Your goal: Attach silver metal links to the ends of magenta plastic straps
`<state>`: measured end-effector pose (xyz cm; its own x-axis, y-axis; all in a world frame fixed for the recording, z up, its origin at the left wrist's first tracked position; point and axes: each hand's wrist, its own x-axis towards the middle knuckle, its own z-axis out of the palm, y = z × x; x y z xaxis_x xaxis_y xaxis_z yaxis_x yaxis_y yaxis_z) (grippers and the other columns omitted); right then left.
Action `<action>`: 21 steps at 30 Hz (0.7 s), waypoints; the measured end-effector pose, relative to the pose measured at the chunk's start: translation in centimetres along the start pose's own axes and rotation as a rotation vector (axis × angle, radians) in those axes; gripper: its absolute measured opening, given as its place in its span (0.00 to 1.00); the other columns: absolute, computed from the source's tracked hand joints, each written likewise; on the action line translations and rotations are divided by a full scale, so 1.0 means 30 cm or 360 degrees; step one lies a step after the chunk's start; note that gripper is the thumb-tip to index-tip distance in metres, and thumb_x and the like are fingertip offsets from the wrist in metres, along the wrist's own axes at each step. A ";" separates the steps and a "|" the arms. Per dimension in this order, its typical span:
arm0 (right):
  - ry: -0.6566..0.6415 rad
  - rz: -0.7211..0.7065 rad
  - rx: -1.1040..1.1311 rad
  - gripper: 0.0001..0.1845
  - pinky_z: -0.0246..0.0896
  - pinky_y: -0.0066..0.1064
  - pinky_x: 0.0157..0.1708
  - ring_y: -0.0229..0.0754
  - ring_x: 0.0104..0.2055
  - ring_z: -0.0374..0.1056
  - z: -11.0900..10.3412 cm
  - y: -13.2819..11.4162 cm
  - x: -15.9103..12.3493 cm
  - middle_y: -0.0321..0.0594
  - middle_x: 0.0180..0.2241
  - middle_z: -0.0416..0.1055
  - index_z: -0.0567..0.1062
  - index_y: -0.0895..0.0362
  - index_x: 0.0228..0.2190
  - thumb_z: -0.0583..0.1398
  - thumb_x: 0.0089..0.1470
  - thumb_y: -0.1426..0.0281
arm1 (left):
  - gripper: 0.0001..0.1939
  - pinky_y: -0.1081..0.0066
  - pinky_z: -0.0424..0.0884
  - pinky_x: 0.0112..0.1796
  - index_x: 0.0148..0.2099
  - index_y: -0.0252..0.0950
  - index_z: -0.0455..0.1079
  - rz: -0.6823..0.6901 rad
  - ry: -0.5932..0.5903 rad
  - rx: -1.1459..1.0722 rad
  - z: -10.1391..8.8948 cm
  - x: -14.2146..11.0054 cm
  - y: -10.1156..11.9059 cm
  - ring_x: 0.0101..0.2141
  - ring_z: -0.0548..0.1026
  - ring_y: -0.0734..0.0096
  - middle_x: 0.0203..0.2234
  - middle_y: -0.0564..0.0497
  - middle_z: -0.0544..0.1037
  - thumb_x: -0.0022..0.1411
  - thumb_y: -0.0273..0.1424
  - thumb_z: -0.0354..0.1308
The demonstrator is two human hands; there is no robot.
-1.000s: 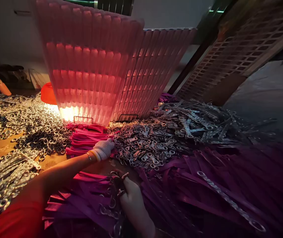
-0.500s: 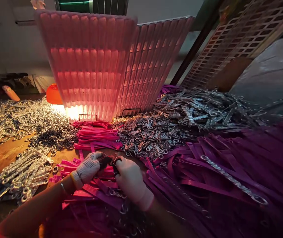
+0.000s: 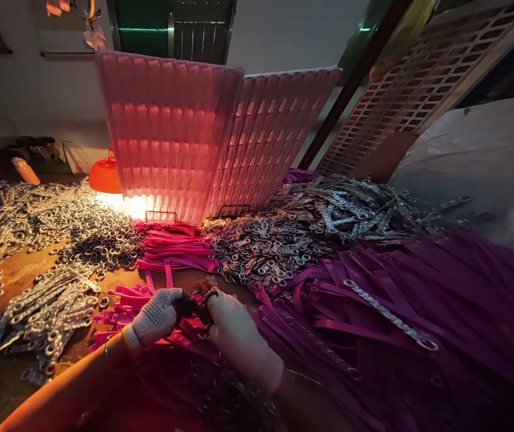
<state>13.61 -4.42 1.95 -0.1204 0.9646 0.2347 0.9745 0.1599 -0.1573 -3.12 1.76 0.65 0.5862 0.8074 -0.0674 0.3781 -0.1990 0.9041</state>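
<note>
My left hand (image 3: 157,315), in a white dotted glove, is closed with its dark fingertips close against those of my right hand (image 3: 236,330). The right hand wears a pale glove and is closed too. Whatever lies between the fingers is dark and too small to make out. Beneath both hands spread bright pink flat straps (image 3: 126,300). A bundle of pink straps (image 3: 178,251) lies just beyond. Purple straps (image 3: 419,282) cover the right side, and one silvery twisted strip with looped ends (image 3: 390,315) rests on them.
Ring-ended strips (image 3: 54,312) lie in a heap at the left, with small metal-looking rings behind. More ring-ended pieces (image 3: 266,246) are piled behind my right hand. Ribbed translucent panels (image 3: 162,132) stand upright at the back beside a lit orange lamp (image 3: 105,175).
The view has tilted up slightly, so the panels sit lower in the picture. Both hands stay together, with the left wrist a little lower and farther left.
</note>
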 end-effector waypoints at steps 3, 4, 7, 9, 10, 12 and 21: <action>-0.0099 -0.0013 0.0034 0.12 0.48 0.31 0.28 0.41 0.29 0.68 -0.009 0.004 -0.010 0.41 0.29 0.74 0.72 0.57 0.30 0.55 0.43 0.83 | 0.11 0.76 0.56 0.23 0.28 0.33 0.69 0.0000 0.0101 -0.0003 0.004 -0.028 0.021 0.21 0.62 0.77 0.19 0.54 0.69 0.60 0.30 0.52; -0.0081 -0.0034 0.0039 0.11 0.48 0.31 0.28 0.41 0.29 0.68 -0.002 0.007 -0.015 0.41 0.28 0.74 0.72 0.57 0.29 0.56 0.44 0.82 | 0.11 0.77 0.56 0.24 0.27 0.33 0.70 0.0034 0.0112 0.0009 0.008 -0.036 0.029 0.22 0.63 0.76 0.19 0.54 0.70 0.60 0.30 0.52; 0.0037 -0.0210 0.0054 0.03 0.47 0.31 0.28 0.41 0.28 0.67 0.035 0.015 -0.034 0.42 0.27 0.74 0.72 0.58 0.28 0.58 0.51 0.76 | 0.11 0.76 0.60 0.27 0.29 0.33 0.73 0.0091 0.0052 -0.0052 0.021 -0.056 0.048 0.24 0.66 0.75 0.22 0.52 0.75 0.61 0.31 0.53; 0.0083 -0.0345 0.0056 0.04 0.47 0.31 0.27 0.41 0.26 0.66 0.059 0.021 -0.045 0.43 0.26 0.74 0.72 0.58 0.28 0.59 0.53 0.71 | 0.12 0.75 0.62 0.28 0.31 0.33 0.74 0.0098 -0.0006 -0.0106 0.026 -0.063 0.057 0.25 0.67 0.74 0.24 0.51 0.76 0.62 0.32 0.52; 0.0094 -0.0392 0.0043 0.05 0.46 0.31 0.27 0.40 0.26 0.66 0.068 0.025 -0.048 0.42 0.25 0.74 0.72 0.58 0.28 0.58 0.54 0.70 | 0.12 0.75 0.62 0.29 0.31 0.33 0.74 0.0098 -0.0019 -0.0109 0.027 -0.065 0.061 0.25 0.68 0.73 0.24 0.51 0.77 0.62 0.32 0.52; 0.0101 -0.0444 -0.0002 0.06 0.44 0.32 0.26 0.40 0.24 0.64 0.076 0.032 -0.049 0.43 0.24 0.73 0.72 0.58 0.28 0.58 0.55 0.70 | 0.12 0.75 0.61 0.28 0.29 0.32 0.73 0.0108 0.0002 -0.0051 0.024 -0.064 0.069 0.25 0.66 0.74 0.22 0.52 0.75 0.61 0.32 0.53; 0.0494 -0.0334 0.0068 0.08 0.47 0.32 0.29 0.40 0.27 0.65 0.043 0.038 -0.006 0.41 0.25 0.73 0.74 0.59 0.32 0.56 0.51 0.78 | 0.09 0.74 0.60 0.30 0.30 0.33 0.71 0.0293 0.0324 0.0175 0.019 -0.039 0.107 0.28 0.69 0.71 0.25 0.51 0.75 0.60 0.27 0.52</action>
<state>14.49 -4.14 0.49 -0.2470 0.8015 0.5445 0.9252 0.3621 -0.1134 -2.19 -0.12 3.38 0.5006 0.8446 0.1897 0.3606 -0.4027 0.8413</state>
